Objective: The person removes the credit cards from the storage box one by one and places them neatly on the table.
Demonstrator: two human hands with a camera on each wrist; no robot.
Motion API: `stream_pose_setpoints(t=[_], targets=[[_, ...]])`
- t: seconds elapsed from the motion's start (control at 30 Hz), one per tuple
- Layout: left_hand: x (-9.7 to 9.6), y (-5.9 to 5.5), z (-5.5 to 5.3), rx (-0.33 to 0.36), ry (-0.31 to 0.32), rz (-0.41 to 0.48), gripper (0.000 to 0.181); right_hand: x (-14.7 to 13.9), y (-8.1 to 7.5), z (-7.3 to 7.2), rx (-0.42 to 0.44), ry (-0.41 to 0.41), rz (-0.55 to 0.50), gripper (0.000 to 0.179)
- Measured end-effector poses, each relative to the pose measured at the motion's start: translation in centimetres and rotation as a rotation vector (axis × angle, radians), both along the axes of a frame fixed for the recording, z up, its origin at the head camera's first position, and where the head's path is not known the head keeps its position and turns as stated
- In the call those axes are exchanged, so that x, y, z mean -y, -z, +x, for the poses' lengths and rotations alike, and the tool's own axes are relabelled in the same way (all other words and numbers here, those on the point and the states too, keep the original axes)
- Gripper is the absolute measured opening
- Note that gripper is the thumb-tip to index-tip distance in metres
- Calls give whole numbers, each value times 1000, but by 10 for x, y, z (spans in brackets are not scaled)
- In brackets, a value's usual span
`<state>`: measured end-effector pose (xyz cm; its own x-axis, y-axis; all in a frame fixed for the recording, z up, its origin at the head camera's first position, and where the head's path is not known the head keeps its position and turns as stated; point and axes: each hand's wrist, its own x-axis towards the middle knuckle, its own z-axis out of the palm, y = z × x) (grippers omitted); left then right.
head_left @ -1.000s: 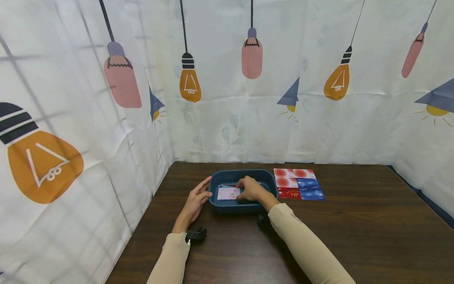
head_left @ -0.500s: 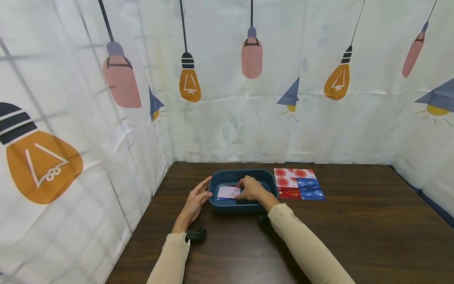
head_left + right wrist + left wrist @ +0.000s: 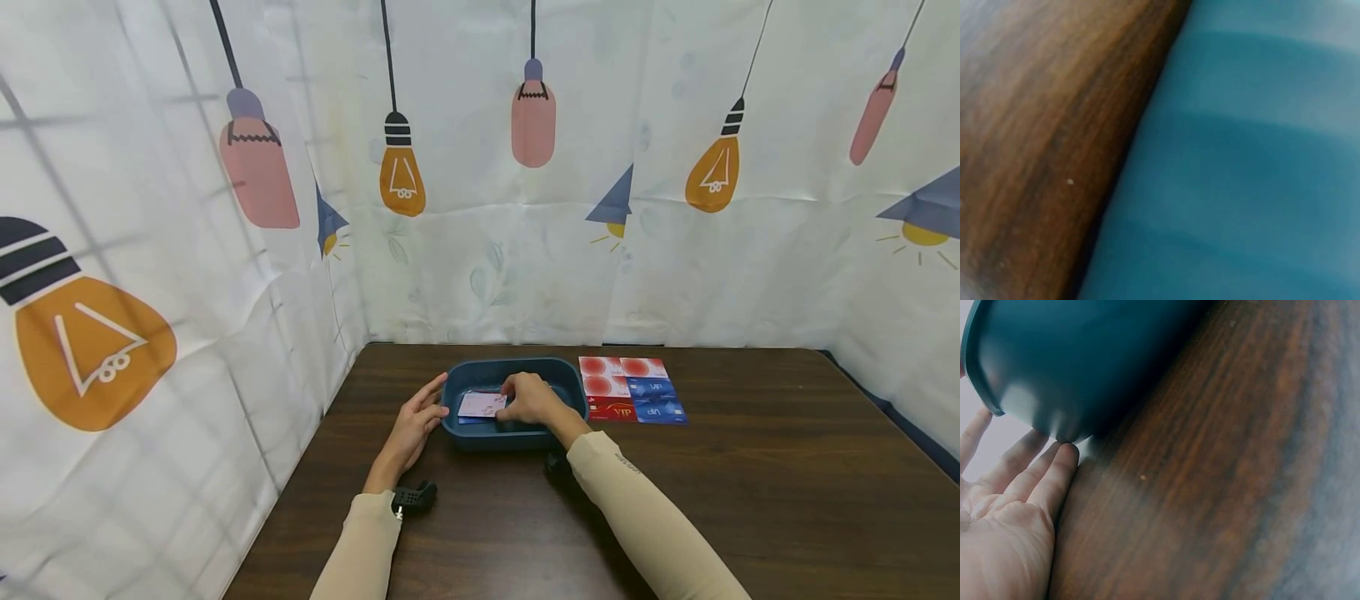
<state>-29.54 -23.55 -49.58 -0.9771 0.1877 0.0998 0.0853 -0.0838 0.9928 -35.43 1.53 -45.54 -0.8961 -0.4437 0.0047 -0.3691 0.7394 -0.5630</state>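
white card (image 3: pixel 478 405) | over blue card (image 3: pixel 472 421) | inside upright teal bin (image 3: pixel 495 441)

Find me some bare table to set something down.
The table is bare right of the red-blue cards, and between the sleeves. It's crowded at the tray: the left hand touches its left end, the right hand holds a pale card inside.

Beige sleeves (image 3: pixel 649 517), black wrist device (image 3: pixel 415 497)

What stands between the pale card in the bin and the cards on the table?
The right wall of the blue bin does, beside the laid-out cards; the right hand, at the pale card, also lies between.
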Motion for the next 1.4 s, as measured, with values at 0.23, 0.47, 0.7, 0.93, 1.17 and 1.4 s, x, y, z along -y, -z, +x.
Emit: stream_pose_setpoints(t=[0.23, 0.47, 0.7, 0.93, 1.17, 1.4], targets=[[0, 0, -1, 7, -6, 2, 64, -1, 1, 1, 1, 7, -37, 44], [0, -1, -1, 7, -5, -3, 63, -1, 0, 1, 33, 25, -133, 46], [0, -1, 0, 11, -14, 1, 64, -1, 0, 1, 66, 41, -206, 49], [0, -1, -1, 15, -15, -7, 64, 0, -2, 2, 68, 47, -262, 50], [1, 0, 0, 11, -12, -15, 64, 0, -1, 3, 52, 32, -304, 50], [0, 0, -1, 12, -13, -7, 64, -3, -3, 2, 2, 20, -346, 54]])
